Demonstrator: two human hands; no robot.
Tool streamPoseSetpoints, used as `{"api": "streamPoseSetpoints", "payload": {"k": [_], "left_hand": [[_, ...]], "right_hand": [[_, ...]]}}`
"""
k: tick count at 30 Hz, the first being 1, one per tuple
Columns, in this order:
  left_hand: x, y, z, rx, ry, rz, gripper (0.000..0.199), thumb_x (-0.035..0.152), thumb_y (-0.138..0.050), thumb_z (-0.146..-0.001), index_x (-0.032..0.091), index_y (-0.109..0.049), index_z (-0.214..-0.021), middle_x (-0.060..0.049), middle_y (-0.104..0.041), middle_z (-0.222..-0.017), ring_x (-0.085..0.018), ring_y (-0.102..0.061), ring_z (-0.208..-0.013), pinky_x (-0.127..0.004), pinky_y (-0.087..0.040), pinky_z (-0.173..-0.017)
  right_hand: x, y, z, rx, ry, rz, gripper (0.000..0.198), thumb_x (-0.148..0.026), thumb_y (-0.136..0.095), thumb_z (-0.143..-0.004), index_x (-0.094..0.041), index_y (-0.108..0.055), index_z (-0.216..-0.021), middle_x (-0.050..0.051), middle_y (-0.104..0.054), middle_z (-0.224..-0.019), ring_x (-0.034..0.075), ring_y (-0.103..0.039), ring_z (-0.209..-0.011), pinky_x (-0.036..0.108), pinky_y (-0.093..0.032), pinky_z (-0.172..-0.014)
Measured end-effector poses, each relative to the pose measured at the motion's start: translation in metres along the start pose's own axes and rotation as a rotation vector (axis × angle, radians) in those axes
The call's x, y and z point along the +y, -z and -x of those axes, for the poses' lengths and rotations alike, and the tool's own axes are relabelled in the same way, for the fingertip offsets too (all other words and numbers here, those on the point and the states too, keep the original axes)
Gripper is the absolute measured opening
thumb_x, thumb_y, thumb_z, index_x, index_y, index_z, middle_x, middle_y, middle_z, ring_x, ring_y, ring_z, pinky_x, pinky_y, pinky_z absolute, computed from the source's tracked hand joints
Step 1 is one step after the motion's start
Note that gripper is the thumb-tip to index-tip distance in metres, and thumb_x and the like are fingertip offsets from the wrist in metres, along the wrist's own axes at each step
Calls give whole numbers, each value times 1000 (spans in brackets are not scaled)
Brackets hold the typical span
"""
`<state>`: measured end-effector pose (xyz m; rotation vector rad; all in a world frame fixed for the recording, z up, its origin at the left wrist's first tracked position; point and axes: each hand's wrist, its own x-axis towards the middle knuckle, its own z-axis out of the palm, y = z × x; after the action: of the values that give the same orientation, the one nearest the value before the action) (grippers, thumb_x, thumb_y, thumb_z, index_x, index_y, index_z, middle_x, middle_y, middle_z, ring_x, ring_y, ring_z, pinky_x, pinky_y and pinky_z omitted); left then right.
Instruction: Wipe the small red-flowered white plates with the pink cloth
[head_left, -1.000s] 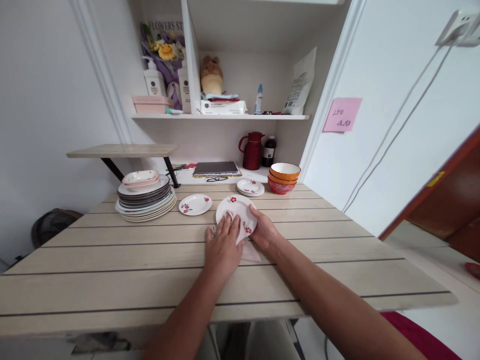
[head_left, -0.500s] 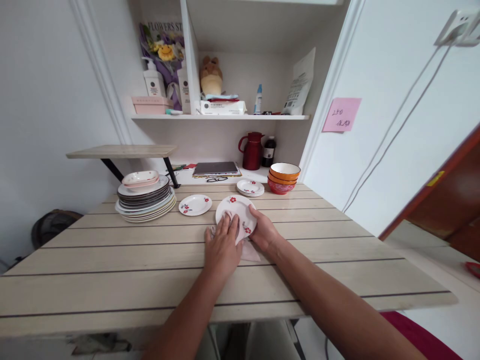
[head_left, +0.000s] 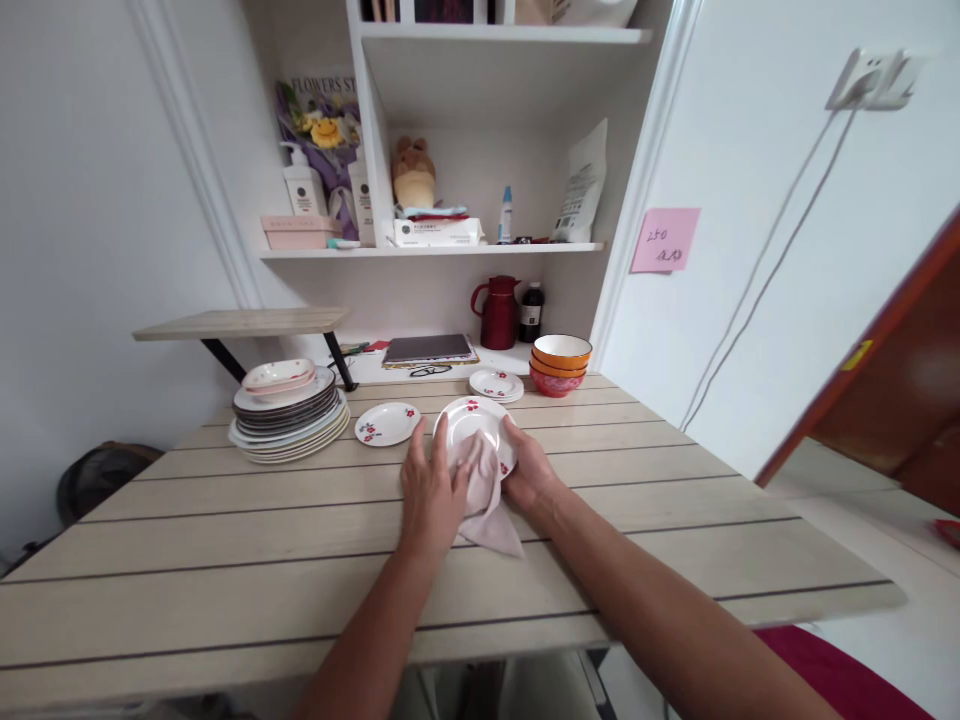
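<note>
A small white plate with red flowers [head_left: 455, 420] is tilted up above the table. My right hand [head_left: 531, 470] grips its right rim, thumb on the front and the other fingers partly hidden behind. A pale pink cloth [head_left: 486, 505] drapes over the plate's lower front, one corner hanging below. At the left rim is my left hand [head_left: 433, 490], fingers stretched and apart, thumb side against the cloth. Just beyond it lies a matching flowered plate [head_left: 388, 424], flat on the table. Behind the held plate sits a short stack of similar small plates [head_left: 496, 385].
At left, a tall stack of plates [head_left: 289, 425] carries pinkish dishes [head_left: 278, 376] beside a small raised wooden shelf [head_left: 240, 321]. Nested bowls [head_left: 560, 365] stand at the back right. Behind are a red jug [head_left: 499, 313], a dark bottle [head_left: 531, 312], a laptop [head_left: 428, 347] and glasses [head_left: 430, 371].
My left hand has shifted left off the plate's middle, its fingers now spread at the left rim. More of the cloth shows on the plate. The right hand keeps its grip.
</note>
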<state>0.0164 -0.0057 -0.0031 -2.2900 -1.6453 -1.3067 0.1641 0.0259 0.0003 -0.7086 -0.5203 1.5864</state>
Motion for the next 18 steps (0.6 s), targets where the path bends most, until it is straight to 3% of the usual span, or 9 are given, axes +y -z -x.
{"api": "streamPoseSetpoints", "payload": {"k": [5,10,14,18], "left_hand": [[-3,0,2,2,-83,-72,67,29,-55,-88,24,-28,-150,-15,-22,-157,-31,-25,-145,-50,-31,-113],[-1,3,4,-33,-194,-69,43,39,-49,-93,25,-51,-133,-14,-16,-159,-31,-20,-147,-51,-29,-114],[0,2,5,-38,-267,-50,27,38,-57,-89,23,-63,-110,-14,-19,-158,-34,-24,-144,-52,-31,-111],[1,2,3,55,-342,-5,5,19,-63,-81,21,-60,-84,-14,-37,-148,-33,-39,-135,-52,-33,-108]], "right_hand": [[-3,-11,10,-62,5,-1,36,-39,-54,-92,-15,-63,-118,10,-75,-106,23,-71,-95,41,-53,-94],[-7,-20,18,-153,-102,-93,44,-44,-48,-94,-10,-62,-118,13,-75,-105,24,-71,-97,40,-51,-98],[-9,-15,12,-117,-117,-130,49,-49,-42,-96,-9,-61,-117,14,-75,-102,26,-71,-95,43,-52,-95],[-11,-8,1,65,-42,-184,45,-45,-47,-95,-8,-60,-118,14,-76,-95,26,-72,-88,43,-54,-88]]}}
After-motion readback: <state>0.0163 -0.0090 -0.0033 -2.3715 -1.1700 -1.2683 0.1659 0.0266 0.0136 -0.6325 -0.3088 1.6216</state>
